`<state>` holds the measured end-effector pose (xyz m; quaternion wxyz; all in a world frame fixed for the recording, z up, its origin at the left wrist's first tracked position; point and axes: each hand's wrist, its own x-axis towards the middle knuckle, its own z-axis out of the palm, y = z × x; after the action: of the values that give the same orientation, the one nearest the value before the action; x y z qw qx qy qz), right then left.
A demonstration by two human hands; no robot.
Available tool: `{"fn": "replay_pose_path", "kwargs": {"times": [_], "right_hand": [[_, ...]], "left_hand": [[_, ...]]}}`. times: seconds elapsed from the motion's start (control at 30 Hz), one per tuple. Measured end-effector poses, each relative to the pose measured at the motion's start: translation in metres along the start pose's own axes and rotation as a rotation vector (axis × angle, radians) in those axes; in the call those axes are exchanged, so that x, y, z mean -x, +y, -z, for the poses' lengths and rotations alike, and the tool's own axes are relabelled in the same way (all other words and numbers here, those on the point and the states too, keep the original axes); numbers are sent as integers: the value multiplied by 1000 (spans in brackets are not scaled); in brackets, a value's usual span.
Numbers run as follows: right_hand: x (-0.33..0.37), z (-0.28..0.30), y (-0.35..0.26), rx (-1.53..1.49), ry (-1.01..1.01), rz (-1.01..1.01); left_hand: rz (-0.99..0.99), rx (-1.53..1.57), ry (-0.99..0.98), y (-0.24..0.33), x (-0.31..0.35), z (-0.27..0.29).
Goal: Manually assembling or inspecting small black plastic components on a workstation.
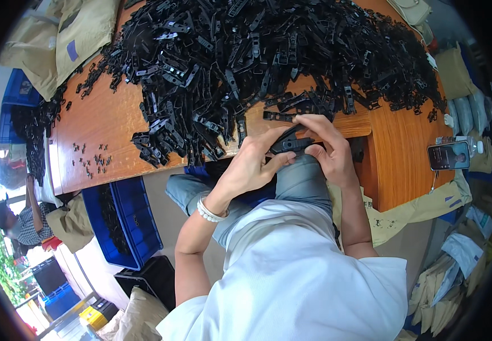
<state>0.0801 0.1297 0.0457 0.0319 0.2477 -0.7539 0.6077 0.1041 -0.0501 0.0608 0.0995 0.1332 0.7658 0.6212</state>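
A long black plastic part (289,143) is held between my two hands at the table's near edge, above my lap. My left hand (252,163), with a pale bracelet on its wrist, pinches the part's left side between thumb and fingers. From the other side my right hand (333,152) grips it, its index finger bent over the top and its thumb at the lower right. Fingers cover some of the part. Just beyond my hands a large heap of similar black plastic parts (229,74) spreads over the brown wooden table (89,162).
Small dark pieces (91,159) lie scattered at the table's left. A blue crate (138,221) with black parts stands below on the left. To the right, a phone (449,156) is propped near the table edge. Paper sacks (86,34) lie at the far left; another person (27,219) is beyond.
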Motion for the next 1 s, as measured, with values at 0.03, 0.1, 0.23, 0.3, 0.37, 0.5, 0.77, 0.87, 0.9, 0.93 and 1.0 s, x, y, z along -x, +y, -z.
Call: {"fn": "replay_pose_path", "kwargs": {"times": [0.03, 0.1, 0.23, 0.3, 0.37, 0.5, 0.77, 0.87, 0.9, 0.93, 1.0], "right_hand": [[0, -1, 2, -90, -73, -71], [1, -4, 0, -35, -82, -78], [1, -5, 1, 60, -98, -64], [-3, -7, -9, -93, -103, -112], [-7, -21, -16, -398, -62, -191], [-2, -30, -11, -313, -288, -252], [17, -60, 4, -149, -508, -243], [18, -49, 11, -110, -464, -294], [19, -46, 12, -107, -457, -292], [20, -43, 14, -95, -441, -327], [23, -38, 15, -80, -421, -361]], "left_hand": [[3, -1, 9, 0, 2, 1], [52, 88, 18, 0, 8, 1], [42, -93, 34, 5, 12, 5], [51, 24, 25, 1, 14, 6], [58, 142, 52, -10, 25, 10], [-29, -152, 38, -23, 40, 33], [191, -673, 1134, -98, 47, 193], [217, -643, 1081, -106, 34, 220], [220, -599, 1043, -105, 27, 224], [213, -598, 1039, -105, 19, 227], [129, -628, 998, -105, 3, 231]]}}
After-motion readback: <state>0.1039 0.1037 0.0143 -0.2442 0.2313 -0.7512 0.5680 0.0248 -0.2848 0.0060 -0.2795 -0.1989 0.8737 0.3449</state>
